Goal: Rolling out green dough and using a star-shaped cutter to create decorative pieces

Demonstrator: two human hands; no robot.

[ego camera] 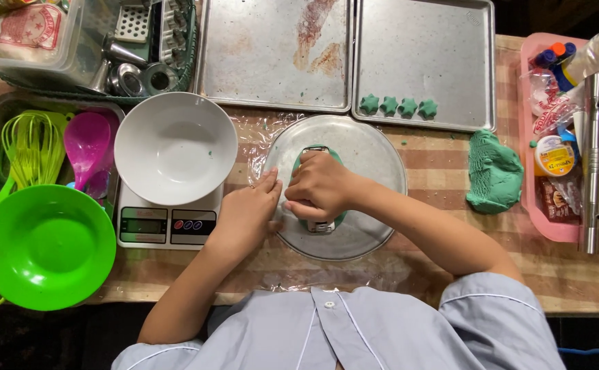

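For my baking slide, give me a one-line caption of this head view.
Both hands, left hand and right hand, press a cutter into green dough on a glass plate.

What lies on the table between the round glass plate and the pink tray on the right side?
In the head view, a lump of green dough lies on the checked tablecloth between the glass plate and the pink tray.

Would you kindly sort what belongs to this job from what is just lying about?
In use: right hand, left hand, cutter, glass plate, dough lump, star pieces, tray.
Lying about: white bowl, scale, green bowl, whisk, pink spoon.
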